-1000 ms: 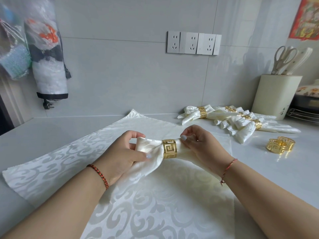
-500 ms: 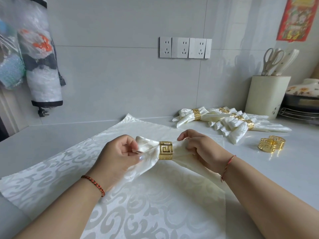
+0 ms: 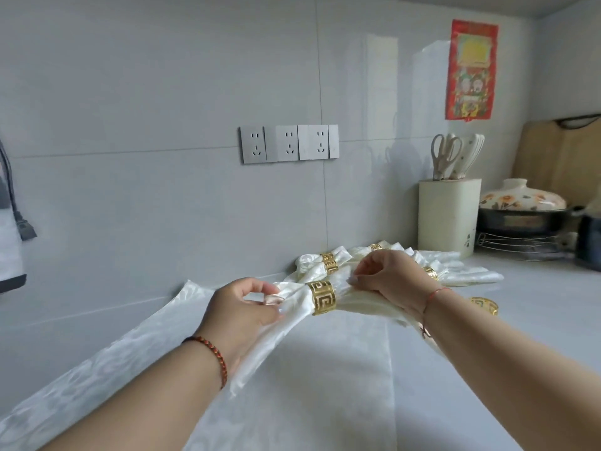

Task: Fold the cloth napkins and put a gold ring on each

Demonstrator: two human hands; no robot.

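Your left hand [image 3: 242, 307] pinches one flared end of the napkin [image 3: 292, 304] and your right hand [image 3: 388, 276] pinches the other, with the gold ring [image 3: 322, 297] seated around the middle between them. Since a second ago you've lifted the bundle off the patterned cloth [image 3: 292, 385] and carried it up and to the right, toward the finished ringed napkins [image 3: 328, 262] just beyond your right hand. That suggests this one is done and ready to join the pile. A spare ring [image 3: 484, 305] lies past your right wrist for the cloth below.
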